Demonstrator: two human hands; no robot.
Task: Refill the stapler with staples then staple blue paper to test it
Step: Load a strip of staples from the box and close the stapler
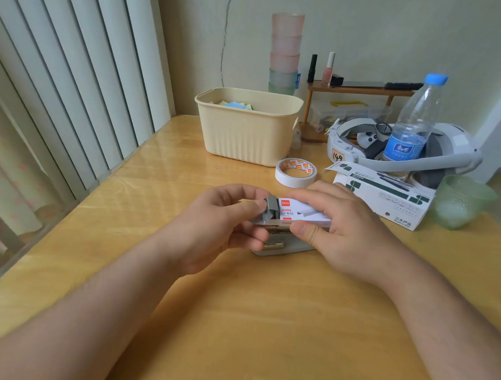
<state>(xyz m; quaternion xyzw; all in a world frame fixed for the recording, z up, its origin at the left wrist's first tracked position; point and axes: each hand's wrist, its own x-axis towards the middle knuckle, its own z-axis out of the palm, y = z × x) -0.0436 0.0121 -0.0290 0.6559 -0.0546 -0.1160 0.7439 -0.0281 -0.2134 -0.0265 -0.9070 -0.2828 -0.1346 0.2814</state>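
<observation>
Over the middle of the wooden table (234, 322) my right hand (338, 228) grips a small white staple box (304, 213) with red print. My left hand (217, 226) pinches a grey strip of staples (268, 210) at the box's open left end. Directly beneath both hands a pale grey-green stapler (275, 248) lies on the table, mostly hidden, with only its near end and a metal plate showing. Blue paper (234, 104) lies among other coloured sheets inside the cream basket (247, 136) at the back.
A roll of white tape (295, 172) sits just behind my hands. To the right lie an open white and green carton (385, 196), a green cup (459, 201), a water bottle (410, 129) and a white headset (350, 143). Vertical blinds (59, 72) run along the left edge.
</observation>
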